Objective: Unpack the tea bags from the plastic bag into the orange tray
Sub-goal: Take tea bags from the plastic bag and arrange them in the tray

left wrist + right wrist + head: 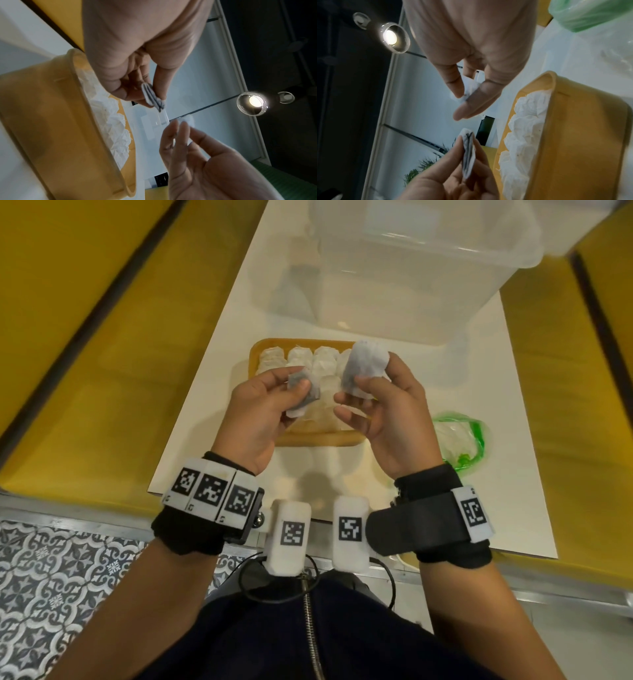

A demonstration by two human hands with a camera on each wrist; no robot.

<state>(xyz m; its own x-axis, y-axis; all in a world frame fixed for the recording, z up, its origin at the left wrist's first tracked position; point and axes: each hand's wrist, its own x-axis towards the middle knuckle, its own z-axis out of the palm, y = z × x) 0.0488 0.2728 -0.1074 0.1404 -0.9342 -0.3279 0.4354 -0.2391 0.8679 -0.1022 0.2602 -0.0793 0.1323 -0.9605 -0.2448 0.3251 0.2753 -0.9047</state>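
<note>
Both hands hover over the orange tray [318, 438], which holds several white tea bags [323, 361]. My left hand [297, 394] pinches one grey-white tea bag [303, 402] between thumb and fingers. The left wrist view shows that tea bag [153, 97] edge-on. My right hand [369, 375] holds a second tea bag [365, 361] upright between thumb and fingers. In the right wrist view the right hand's tea bag [469, 88] shows between thumb and forefinger. The two bags are apart. The green plastic bag [460, 440] lies on the white board to the right of the tray.
A large clear plastic bin [411, 268] stands just behind the tray. The white board [212, 412] lies on a yellow table [102, 371]. The table's front edge is below my wrists, and a patterned floor [61, 583] shows at lower left.
</note>
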